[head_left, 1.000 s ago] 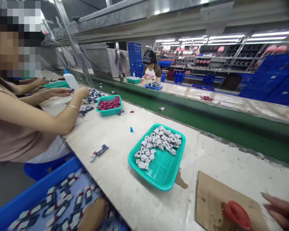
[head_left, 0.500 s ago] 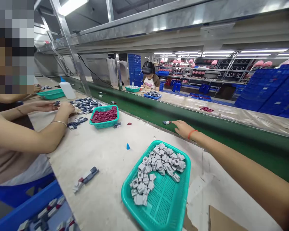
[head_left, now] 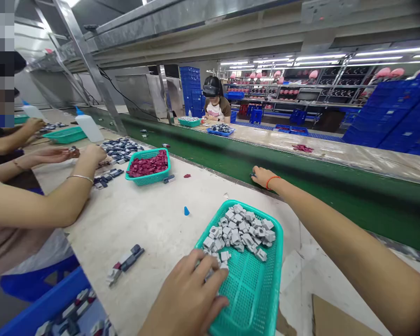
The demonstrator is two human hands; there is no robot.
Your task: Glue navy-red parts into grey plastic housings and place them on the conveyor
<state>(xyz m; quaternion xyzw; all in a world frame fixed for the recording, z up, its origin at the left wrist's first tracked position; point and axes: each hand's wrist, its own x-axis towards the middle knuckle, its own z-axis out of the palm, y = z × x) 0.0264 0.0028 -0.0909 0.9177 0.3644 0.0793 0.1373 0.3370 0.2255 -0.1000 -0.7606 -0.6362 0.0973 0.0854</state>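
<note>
My right hand is at the near side of the green conveyor belt, its fingers closed round a small dark plastic part that they mostly cover. My left hand reaches over the near left rim of a teal basket, thumb apart from the bent fingers. Under those fingertips lie light grey plastic pieces, partly hidden by the hand. Left of the basket, a few joined grey, dark red and navy parts lie on the white tabletop.
A teal basket of dark red pieces stands farther back, with a blue cap nearer me. A co-worker's arms work at the left beside a white bottle. A blue bin holds assembled parts at lower left.
My left hand has come into view over the basket of grey pieces. My right hand has closed on the part that lay on the belt by its fingertips.
</note>
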